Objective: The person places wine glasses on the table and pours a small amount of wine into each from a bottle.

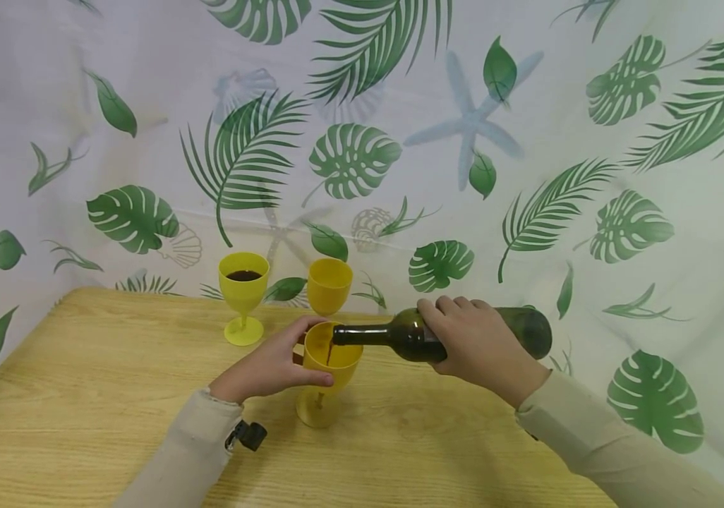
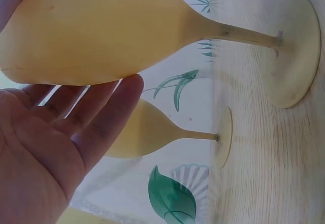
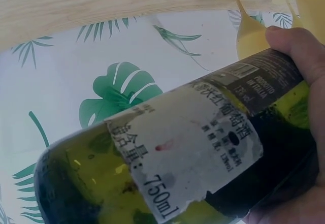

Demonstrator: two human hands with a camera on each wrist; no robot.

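Note:
My left hand [image 1: 273, 360] holds the bowl of a yellow goblet [image 1: 344, 372], thumb on the near side and fingers round the far side. The goblet stands upright with its foot on the table. In the left wrist view the goblet's bowl [image 2: 96, 31] lies against the fingers. My right hand [image 1: 483, 346] grips a dark green wine bottle [image 1: 409, 335] round its body. The bottle lies nearly level, its mouth over the goblet's rim, and a thin dark stream runs down inside. A torn white label [image 3: 188, 142] shows in the right wrist view.
Behind the held goblet stands another yellow goblet [image 1: 330, 286]. To the left, a third goblet [image 1: 244, 289] contains dark liquid. All are on a light wooden table [image 1: 114, 395]. A white leaf-print curtain [image 1: 362, 226] hangs along the table's back edge.

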